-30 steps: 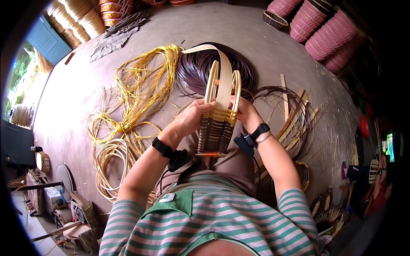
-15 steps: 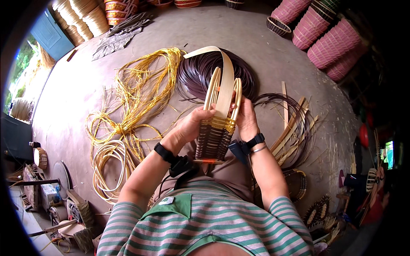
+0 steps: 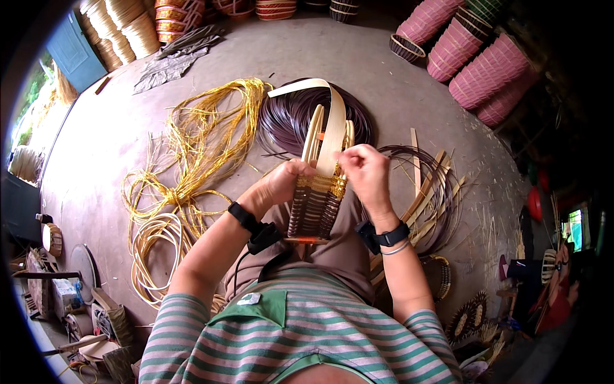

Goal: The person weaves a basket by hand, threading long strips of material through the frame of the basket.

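Observation:
A narrow woven basket [image 3: 311, 214] stands upright over my lap, dark brown below with a gold band at the top of the weave. Pale rods rise from its sides, and a wide flat pale strip [image 3: 330, 137] curves up and away from inside. My left hand [image 3: 279, 182] is closed round the left edge of the basket near the gold band. At the right rods, just above that band, my right hand [image 3: 369, 169] is raised with fingers pinched together. Whatever is between those fingertips is too small to make out.
Gold cord [image 3: 214, 125] lies loose at left, above a coil of pale cane [image 3: 157, 240]. A dark brown coil [image 3: 363, 118] sits beyond the basket. Flat slats [image 3: 430, 182] lie at right. Pink basket stacks [image 3: 489, 83] stand far right. Another person [image 3: 555, 281] is at the right edge.
My right hand has come from behind the right rods to their near side and turned, its fingers now pinched. My left hand still grips the basket, which has barely shifted.

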A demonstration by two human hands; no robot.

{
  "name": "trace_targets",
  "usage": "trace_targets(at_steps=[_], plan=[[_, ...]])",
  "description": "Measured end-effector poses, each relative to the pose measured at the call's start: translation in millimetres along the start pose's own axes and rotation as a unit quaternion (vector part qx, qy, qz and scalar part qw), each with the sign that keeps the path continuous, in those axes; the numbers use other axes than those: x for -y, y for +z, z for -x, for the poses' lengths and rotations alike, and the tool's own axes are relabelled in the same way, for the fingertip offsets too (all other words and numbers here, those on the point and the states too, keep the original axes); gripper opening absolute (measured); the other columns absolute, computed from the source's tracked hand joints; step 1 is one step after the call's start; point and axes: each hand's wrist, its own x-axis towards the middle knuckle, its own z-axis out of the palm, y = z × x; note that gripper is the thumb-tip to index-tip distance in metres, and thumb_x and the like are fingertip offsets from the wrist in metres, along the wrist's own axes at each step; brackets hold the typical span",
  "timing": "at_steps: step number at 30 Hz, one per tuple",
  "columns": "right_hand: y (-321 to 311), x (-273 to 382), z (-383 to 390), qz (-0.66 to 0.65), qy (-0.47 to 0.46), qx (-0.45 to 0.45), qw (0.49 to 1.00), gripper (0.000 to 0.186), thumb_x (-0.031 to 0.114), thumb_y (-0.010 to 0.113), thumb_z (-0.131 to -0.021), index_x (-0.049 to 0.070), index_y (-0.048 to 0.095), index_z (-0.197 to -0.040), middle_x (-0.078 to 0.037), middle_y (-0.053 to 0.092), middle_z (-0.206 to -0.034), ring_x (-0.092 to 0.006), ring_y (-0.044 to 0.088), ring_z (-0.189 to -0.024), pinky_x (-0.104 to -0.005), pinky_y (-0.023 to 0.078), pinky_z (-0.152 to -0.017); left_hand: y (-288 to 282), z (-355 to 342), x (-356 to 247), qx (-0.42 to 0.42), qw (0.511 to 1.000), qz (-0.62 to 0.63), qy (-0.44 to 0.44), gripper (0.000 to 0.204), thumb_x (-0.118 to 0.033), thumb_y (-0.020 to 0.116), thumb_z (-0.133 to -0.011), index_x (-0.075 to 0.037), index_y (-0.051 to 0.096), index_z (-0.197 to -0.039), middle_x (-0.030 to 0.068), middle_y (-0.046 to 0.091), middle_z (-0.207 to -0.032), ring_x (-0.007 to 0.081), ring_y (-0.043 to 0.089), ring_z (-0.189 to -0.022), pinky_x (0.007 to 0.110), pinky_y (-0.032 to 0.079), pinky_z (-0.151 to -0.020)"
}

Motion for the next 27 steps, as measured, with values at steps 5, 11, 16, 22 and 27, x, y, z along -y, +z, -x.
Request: trace_targets(at_steps=[5, 11, 16, 22, 27], plan=[[19.1, 9.3, 11.9, 0.104, -0.028, -0.085, 0.991, 0.011, 0.004, 0.061, -0.079, 0.000, 0.051, -0.075, -0.015, 0.057, -0.069, -0.0319, 0.058, -0.060, -0.0391, 0.045, -0.054, 37.3, 7.0, -13.2, -0.119, 0.989, -0.082, 0.040, 0.027, -0.021, 0.055, -0.089, 0.002, 0.060, -0.102, 0.0086, 0.066, -0.088, 0.0162, 0.065, -0.077, 0.029, 0.053, -0.072], [34.8, 14.0, 12.6, 0.204, -0.145, -0.076, 0.965, 0.007, 0.001, 0.061, -0.079, 0.001, 0.055, -0.076, -0.012, 0.055, -0.071, -0.0304, 0.058, -0.063, -0.0396, 0.046, -0.055, 44.2, -6.6, -5.5, -0.240, 0.954, -0.166, 0.073, 0.037, -0.039, 0.054, -0.092, -0.003, 0.062, -0.090, 0.0004, 0.060, -0.078, 0.0101, 0.055, -0.063, 0.026, 0.045, -0.058], [36.5, 14.4, 6.4, 0.177, -0.192, 0.028, 0.965, 0.005, -0.005, 0.060, -0.073, 0.000, 0.058, -0.075, -0.011, 0.056, -0.071, -0.0301, 0.056, -0.068, -0.0377, 0.046, -0.060, 40.8, -13.3, -1.7, -0.251, 0.960, -0.074, 0.101, 0.060, -0.062, 0.030, -0.093, -0.009, 0.058, -0.102, 0.0034, 0.062, -0.090, 0.0149, 0.060, -0.083, 0.030, 0.049, -0.075], [31.6, 9.0, 0.0, 0.132, -0.166, 0.103, 0.972, 0.008, 0.005, 0.059, -0.078, 0.001, 0.061, -0.071, -0.011, 0.056, -0.072, -0.0293, 0.055, -0.072, -0.0388, 0.045, -0.069, 1.7, -8.4, -20.9, -0.254, 0.943, 0.079, 0.198, 0.021, -0.028, 0.052, -0.089, -0.007, 0.056, -0.086, 0.0100, 0.058, -0.073, 0.0219, 0.057, -0.065, 0.039, 0.047, -0.064], [24.7, 7.1, 1.3, 0.152, -0.174, 0.095, 0.968, 0.011, 0.007, 0.058, -0.080, 0.002, 0.060, -0.072, -0.011, 0.056, -0.072, -0.0291, 0.055, -0.072, -0.0387, 0.044, -0.070, -150.3, 117.7, -135.8, -0.284, 0.895, 0.080, 0.335, 0.025, -0.023, 0.056, -0.084, -0.013, 0.043, -0.066, -0.0008, 0.035, -0.049, 0.0136, 0.041, -0.047, 0.028, 0.034, -0.047]])
